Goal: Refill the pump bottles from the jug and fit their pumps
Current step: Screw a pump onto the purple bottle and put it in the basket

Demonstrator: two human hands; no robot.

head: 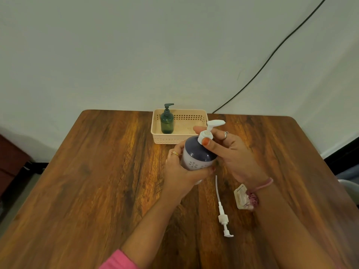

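Note:
A round bottle [196, 155] with a dark blue top and pale flowered lower half stands near the table's middle. My left hand [179, 171] wraps around its body from the left. A white pump [210, 129] sits in its neck, spout pointing right. My right hand [231, 152] pinches the pump's white collar between thumb and fingers. A dark green pump bottle [167, 123] with its pump on stands upright inside the beige basket [161, 140]. A second white pump [223, 216] with a long tube lies loose on the table, below my right hand. No jug is in view.
The wooden table [97, 181] runs to the wall at the back. A small printed sachet [241, 198] lies by my right wrist. A black cable [272, 53] runs down the wall behind the table's back right. A dark cabinet [11, 164] stands at the left.

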